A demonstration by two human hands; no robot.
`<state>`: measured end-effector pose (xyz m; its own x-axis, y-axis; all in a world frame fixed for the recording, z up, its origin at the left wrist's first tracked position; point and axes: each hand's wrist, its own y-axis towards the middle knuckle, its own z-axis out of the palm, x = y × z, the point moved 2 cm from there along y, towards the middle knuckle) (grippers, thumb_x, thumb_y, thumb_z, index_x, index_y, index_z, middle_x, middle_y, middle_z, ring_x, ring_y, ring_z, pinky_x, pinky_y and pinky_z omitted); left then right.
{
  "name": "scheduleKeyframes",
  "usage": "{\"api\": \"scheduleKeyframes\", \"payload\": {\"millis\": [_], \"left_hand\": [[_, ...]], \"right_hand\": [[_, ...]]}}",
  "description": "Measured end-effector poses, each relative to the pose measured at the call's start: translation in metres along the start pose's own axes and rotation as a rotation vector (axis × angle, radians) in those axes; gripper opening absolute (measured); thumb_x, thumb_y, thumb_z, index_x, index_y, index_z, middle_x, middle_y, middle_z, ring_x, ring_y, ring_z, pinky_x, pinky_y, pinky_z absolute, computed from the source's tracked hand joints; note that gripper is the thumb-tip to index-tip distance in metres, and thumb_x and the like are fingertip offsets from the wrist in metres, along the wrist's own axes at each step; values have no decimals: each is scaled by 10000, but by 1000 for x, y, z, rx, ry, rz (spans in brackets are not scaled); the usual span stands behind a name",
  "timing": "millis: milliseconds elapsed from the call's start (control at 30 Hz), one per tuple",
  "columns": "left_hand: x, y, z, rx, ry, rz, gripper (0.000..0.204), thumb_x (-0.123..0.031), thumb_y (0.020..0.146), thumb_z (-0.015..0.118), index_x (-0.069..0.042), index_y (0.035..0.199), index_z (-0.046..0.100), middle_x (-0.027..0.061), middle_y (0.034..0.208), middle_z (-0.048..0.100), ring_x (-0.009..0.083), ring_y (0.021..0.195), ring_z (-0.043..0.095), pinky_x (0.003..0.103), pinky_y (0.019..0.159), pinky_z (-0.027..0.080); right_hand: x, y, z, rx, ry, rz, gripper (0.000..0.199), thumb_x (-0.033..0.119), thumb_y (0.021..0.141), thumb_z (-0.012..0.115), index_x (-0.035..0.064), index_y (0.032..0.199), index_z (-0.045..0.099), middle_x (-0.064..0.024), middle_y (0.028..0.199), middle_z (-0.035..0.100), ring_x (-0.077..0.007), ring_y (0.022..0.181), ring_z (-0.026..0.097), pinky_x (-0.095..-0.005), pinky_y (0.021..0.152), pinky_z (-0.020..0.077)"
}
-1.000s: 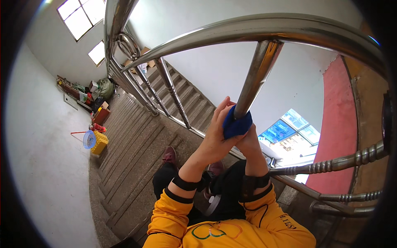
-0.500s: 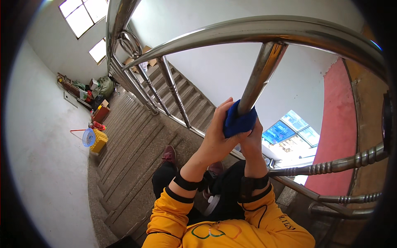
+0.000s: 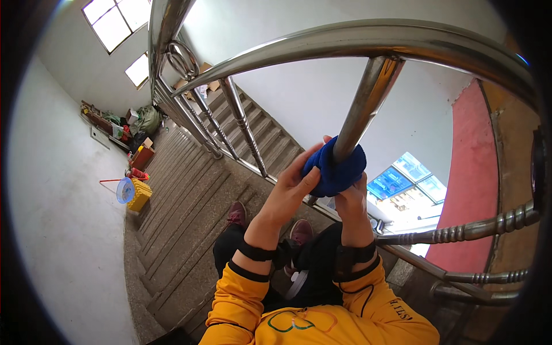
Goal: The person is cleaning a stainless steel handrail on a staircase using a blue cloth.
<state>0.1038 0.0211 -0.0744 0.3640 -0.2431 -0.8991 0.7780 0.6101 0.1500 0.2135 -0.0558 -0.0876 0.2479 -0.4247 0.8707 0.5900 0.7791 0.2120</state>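
A blue cloth (image 3: pixel 336 172) is wrapped around a steel baluster (image 3: pixel 368 109) of the stair railing, partway down the post. My left hand (image 3: pixel 296 181) grips the cloth from the left, its thumb pressed on the near side. From the right and below, my right hand (image 3: pixel 352 198) holds the cloth, with most of its fingers hidden behind it. Above both hands runs the thick curved steel handrail (image 3: pixel 310 43), into which the baluster joins.
Stone stairs (image 3: pixel 190 213) descend to the left beside a white wall. On them stand a yellow crate (image 3: pixel 140 194), a light blue basin (image 3: pixel 125 190) and a heap of bags (image 3: pixel 146 121). Ribbed lower rails (image 3: pixel 460 234) run at the right.
The cloth has loosened into a wider wrap around the baluster. My left hand has shifted a little left, its thumb now lying along the cloth; my right hand sits slightly lower.
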Motion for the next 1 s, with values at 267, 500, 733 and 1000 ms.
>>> {"api": "scheduleKeyframes", "payload": {"millis": [267, 500, 733, 1000], "left_hand": [[20, 10, -11, -188, -109, -43, 262, -167, 940, 510, 18, 1124, 544, 3, 934, 609, 49, 869, 529, 206, 767, 422], [5, 8, -17, -459, 49, 226, 226, -154, 962, 454, 15, 1081, 547, 35, 933, 610, 74, 814, 555, 213, 707, 454], [-51, -11, -38, -576, -303, 263, 334, -218, 963, 421, 21, 1186, 493, 136, 1095, 599, 238, 985, 602, 369, 865, 504], [-49, -44, -65, -186, -688, 229, 457, -283, 957, 336, 49, 1262, 415, 196, 1241, 510, 309, 1121, 526, 460, 984, 410]], "right_hand": [[3, -1, 5, -66, 102, 1, 398, 169, 689, 530, -26, 1036, 549, -13, 848, 573, -96, 779, 531, -215, 722, 409], [-4, 1, 3, -60, 153, -51, 378, 205, 743, 546, -29, 1039, 558, -33, 898, 579, -92, 860, 520, -240, 788, 400], [1, -8, -3, -437, -141, -474, 117, 73, 846, 534, 44, 762, 457, -29, 702, 481, -104, 582, 423, -200, 529, 323], [-37, -28, 52, 285, -161, -63, 352, 264, 830, 669, -29, 1002, 576, -79, 788, 628, -121, 725, 590, -242, 655, 480]]}}
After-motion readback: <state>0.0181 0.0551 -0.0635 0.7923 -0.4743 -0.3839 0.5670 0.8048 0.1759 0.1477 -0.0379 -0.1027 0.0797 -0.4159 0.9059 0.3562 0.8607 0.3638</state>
